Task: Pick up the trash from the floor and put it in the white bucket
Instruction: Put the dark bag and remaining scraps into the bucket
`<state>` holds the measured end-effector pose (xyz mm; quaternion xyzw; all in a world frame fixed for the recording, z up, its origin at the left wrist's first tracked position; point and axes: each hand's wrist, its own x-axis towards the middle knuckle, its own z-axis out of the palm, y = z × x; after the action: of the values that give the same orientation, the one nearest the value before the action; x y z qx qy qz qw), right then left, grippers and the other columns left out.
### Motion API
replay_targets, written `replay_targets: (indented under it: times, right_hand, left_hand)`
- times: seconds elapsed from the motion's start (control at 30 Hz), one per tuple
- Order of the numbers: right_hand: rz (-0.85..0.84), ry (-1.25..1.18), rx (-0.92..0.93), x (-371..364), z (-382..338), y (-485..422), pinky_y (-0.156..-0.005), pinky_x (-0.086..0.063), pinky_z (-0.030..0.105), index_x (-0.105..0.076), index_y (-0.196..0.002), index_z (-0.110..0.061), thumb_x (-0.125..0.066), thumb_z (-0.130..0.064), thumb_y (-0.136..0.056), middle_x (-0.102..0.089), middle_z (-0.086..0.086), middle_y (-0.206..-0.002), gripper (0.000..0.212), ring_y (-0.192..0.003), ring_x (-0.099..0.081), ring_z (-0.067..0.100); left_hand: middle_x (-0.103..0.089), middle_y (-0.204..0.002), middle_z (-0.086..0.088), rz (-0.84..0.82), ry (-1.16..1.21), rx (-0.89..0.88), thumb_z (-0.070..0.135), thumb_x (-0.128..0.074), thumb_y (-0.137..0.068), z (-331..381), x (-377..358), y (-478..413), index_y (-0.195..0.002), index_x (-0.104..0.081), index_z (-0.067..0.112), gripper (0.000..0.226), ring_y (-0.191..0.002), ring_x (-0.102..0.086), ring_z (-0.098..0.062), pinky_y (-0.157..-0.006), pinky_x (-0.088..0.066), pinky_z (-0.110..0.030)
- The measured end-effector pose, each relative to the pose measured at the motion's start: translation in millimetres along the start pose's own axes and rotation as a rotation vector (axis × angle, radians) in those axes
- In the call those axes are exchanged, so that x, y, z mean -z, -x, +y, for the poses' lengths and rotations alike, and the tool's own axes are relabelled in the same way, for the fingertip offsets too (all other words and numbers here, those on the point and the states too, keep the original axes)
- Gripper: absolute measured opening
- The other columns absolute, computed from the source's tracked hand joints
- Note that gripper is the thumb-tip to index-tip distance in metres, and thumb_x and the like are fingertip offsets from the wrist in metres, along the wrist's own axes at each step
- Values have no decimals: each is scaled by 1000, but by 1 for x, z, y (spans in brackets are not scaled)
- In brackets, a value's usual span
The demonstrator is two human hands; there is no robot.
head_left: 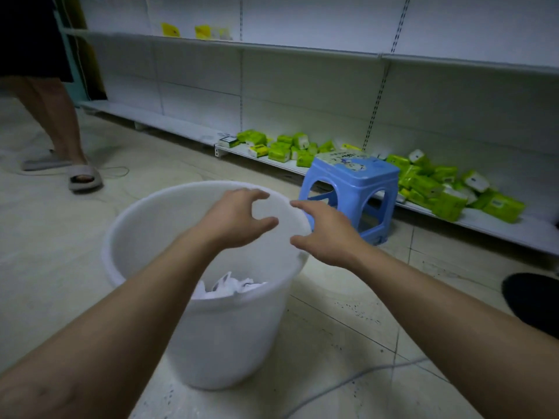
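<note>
The white bucket stands on the tiled floor in front of me. Crumpled white paper trash lies inside it near the bottom. My left hand hovers over the bucket's mouth, fingers spread and curled, holding nothing. My right hand is above the bucket's right rim, also open with fingers apart and nothing in it. The two hands face each other a short gap apart.
A blue plastic stool stands just right of the bucket. Green tissue packs lie along the low white shelf. Another person's legs in grey slippers stand at the far left. A thin cable crosses the floor.
</note>
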<state>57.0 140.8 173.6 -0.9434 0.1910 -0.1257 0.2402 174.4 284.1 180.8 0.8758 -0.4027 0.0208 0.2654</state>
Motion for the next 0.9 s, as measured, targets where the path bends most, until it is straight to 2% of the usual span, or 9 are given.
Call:
replay_targets:
  times: [0.2,0.37,0.53,0.67,0.8,0.9]
  right_hand:
    - [49,242,-15,68,66,45,-112,-34,45,-37,-144,-33,-74,-40,-73,-41,-6,-151,80,-138,-39,19]
    - [-58,296,-157,79,155,127,-116,-28,39,-28,-148,-32,-74,-47,-74,-33,-2,-156,88,-143,-29,17]
    - [-174,220,-310,44,234,209,-117,-27,41,-21,-148,-40,-71,-50,-75,-24,-2,-159,89,-145,-26,20]
    - [-244,131,-386,5,268,263,-117,-26,43,-23,-148,-39,-72,-50,-75,-23,-3,-160,88,-145,-25,20]
    - [-376,64,-430,-43,291,315,-116,-21,38,-24,-149,-38,-70,-49,-77,-21,-3,-161,86,-146,-23,20]
    - [-486,44,-452,-75,302,344,-117,-20,39,-25,-148,-36,-68,-50,-78,-20,0,-161,84,-145,-23,23]
  left_hand:
    - [-54,-138,-2,-74,-70,-288,47,-65,-81,87,-44,11,-136,-49,24,61,-129,-44,-22,-104,-37,-35]
    - [-52,-139,0,-307,-47,-391,52,-64,-80,141,-110,47,-136,-46,29,63,-129,-43,-20,-105,-40,-39]
    - [-52,-139,-1,-581,-95,-445,51,-62,-83,177,-206,93,-136,-45,28,60,-127,-45,-23,-104,-41,-42]
    - [-52,-137,-3,-787,-165,-357,51,-67,-79,171,-262,128,-136,-43,30,65,-122,-50,-23,-100,-45,-43]
    - [-48,-133,-2,-1055,-280,-359,59,-73,-69,157,-303,177,-137,-36,36,80,-115,-53,-23,-87,-47,-37]
    - [-45,-133,-6,-1150,-400,-338,66,-69,-67,136,-322,213,-140,-29,36,88,-112,-55,-27,-79,-47,-36]
